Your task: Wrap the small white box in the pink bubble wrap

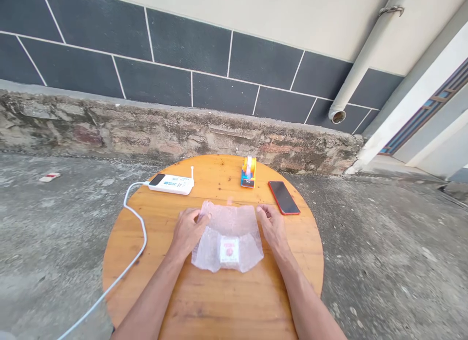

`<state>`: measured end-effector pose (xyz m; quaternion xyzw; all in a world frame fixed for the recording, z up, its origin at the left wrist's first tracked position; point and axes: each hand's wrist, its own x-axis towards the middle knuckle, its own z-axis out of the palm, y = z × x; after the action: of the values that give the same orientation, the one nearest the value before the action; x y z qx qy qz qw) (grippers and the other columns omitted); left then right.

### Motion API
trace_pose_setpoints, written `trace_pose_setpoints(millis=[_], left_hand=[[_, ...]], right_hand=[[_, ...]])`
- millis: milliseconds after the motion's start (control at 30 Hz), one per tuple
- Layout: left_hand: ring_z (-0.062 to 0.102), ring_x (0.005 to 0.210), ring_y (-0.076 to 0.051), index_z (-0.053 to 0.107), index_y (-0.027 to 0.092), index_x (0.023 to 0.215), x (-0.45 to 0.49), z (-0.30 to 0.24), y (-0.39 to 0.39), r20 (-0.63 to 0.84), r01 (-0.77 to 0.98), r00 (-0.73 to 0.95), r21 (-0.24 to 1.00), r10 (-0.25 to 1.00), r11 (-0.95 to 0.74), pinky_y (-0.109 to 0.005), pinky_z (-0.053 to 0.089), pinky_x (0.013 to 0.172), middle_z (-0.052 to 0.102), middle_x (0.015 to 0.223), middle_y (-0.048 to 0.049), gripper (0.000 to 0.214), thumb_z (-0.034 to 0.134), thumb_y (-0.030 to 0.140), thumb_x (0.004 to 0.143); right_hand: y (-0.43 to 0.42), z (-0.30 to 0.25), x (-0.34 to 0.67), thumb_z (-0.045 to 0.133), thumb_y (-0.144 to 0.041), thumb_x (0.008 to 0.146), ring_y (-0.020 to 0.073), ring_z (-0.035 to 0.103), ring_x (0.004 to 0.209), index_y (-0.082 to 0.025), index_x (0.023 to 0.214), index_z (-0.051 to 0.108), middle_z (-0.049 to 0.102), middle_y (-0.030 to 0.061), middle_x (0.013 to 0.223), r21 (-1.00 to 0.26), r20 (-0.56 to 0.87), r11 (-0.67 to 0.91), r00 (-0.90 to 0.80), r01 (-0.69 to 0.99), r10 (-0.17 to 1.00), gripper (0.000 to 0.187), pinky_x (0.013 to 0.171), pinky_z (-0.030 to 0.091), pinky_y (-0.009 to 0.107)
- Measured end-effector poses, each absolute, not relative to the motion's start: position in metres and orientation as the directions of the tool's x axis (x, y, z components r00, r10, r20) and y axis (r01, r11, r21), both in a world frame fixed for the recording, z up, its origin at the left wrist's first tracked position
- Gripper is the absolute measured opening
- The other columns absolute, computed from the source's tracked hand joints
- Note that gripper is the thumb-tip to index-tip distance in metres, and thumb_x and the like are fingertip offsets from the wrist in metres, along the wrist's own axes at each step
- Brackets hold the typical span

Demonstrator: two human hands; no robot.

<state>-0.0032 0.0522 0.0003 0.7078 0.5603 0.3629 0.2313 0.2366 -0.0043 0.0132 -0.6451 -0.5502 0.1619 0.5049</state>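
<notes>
A sheet of pinkish clear bubble wrap (228,216) lies spread on the round wooden table in front of me. A small white box with a pink-red print (229,251) shows through the wrap's folded-over lower part. At the upper left edge, my left hand (190,230) has its thumb over the film and its fingers curled, gripping the wrap. My right hand (273,228) is closed at the upper right corner, thumb and bent fingers on the wrap's edge. Its fingertips are partly hidden.
On the table (219,306) stand a yellow-and-blue tape dispenser (248,173), a red-edged phone (284,198) and a white device (171,183) with a white cable (142,233). A tiled wall with a stone base (164,135) runs behind. A flat packet (49,177) lies on the concrete.
</notes>
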Motion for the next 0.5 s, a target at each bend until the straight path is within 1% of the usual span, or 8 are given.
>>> trace_pose_setpoints(millis=[67, 167, 267, 333, 400, 500], left_hand=[[0.052, 0.077, -0.02, 0.055, 0.02, 0.06, -0.004, 0.0, 0.052, 0.252, 0.625, 0.114, 0.734, 0.961, -0.266, -0.029, 0.039, 0.069, 0.058, 0.071, -0.0018, 0.028, 0.049, 0.039, 0.079], [0.054, 0.08, -0.02, 0.058, 0.02, 0.065, -0.007, -0.001, 0.051, 0.255, 0.62, 0.11, 0.738, 0.961, -0.267, -0.029, 0.04, 0.071, 0.06, 0.075, -0.0018, 0.023, 0.048, 0.035, 0.079], [0.055, 0.084, -0.021, 0.059, 0.02, 0.067, -0.008, -0.002, 0.05, 0.257, 0.619, 0.105, 0.739, 0.961, -0.266, -0.028, 0.041, 0.073, 0.063, 0.078, -0.0018, 0.021, 0.047, 0.033, 0.078], [0.055, 0.085, -0.021, 0.06, 0.02, 0.068, -0.009, -0.003, 0.05, 0.257, 0.619, 0.104, 0.74, 0.961, -0.265, -0.029, 0.041, 0.074, 0.063, 0.08, -0.0018, 0.02, 0.047, 0.033, 0.078], [0.055, 0.086, -0.021, 0.059, 0.021, 0.068, -0.009, -0.004, 0.05, 0.258, 0.618, 0.103, 0.74, 0.961, -0.265, -0.029, 0.04, 0.075, 0.063, 0.08, -0.0019, 0.02, 0.047, 0.033, 0.079], [0.054, 0.085, -0.021, 0.058, 0.02, 0.067, -0.009, -0.006, 0.051, 0.261, 0.62, 0.1, 0.739, 0.96, -0.266, -0.03, 0.04, 0.075, 0.062, 0.079, -0.0018, 0.021, 0.047, 0.033, 0.079]], right_hand=[[-0.013, 0.024, 0.234, 0.05, -0.044, 0.086, 0.0198, 0.058, 0.079, -0.017, 0.089, 0.067, 0.067, 0.0065, 0.086, -0.824, 0.363, 0.181, 0.254, 0.536, 0.896, 0.032, 0.069, 0.044, 0.029], [-0.025, 0.037, 0.226, 0.058, -0.041, 0.084, 0.0198, 0.06, 0.087, -0.022, 0.086, 0.071, 0.067, 0.0044, 0.09, -0.813, 0.352, 0.301, 0.009, 0.498, 0.936, 0.024, 0.079, 0.046, 0.03], [-0.03, 0.038, 0.217, 0.064, -0.037, 0.081, 0.0213, 0.057, 0.103, -0.024, 0.096, 0.071, 0.064, 0.0052, 0.106, -0.785, 0.32, 0.389, -0.222, 0.482, 0.921, 0.02, 0.093, 0.041, 0.035], [-0.029, 0.033, 0.215, 0.068, -0.034, 0.079, 0.0221, 0.054, 0.11, -0.025, 0.099, 0.07, 0.061, 0.0061, 0.114, -0.76, 0.295, 0.409, -0.291, 0.506, 0.91, 0.023, 0.097, 0.039, 0.038], [-0.027, 0.03, 0.214, 0.071, -0.032, 0.077, 0.0215, 0.052, 0.112, -0.025, 0.092, 0.071, 0.06, 0.0056, 0.116, -0.749, 0.292, 0.42, -0.315, 0.512, 0.903, 0.017, 0.098, 0.038, 0.038], [-0.031, 0.038, 0.213, 0.068, -0.028, 0.08, 0.0193, 0.052, 0.112, -0.023, 0.082, 0.07, 0.06, 0.0042, 0.115, -0.753, 0.326, 0.463, -0.347, 0.467, 0.879, 0.005, 0.098, 0.037, 0.037]])
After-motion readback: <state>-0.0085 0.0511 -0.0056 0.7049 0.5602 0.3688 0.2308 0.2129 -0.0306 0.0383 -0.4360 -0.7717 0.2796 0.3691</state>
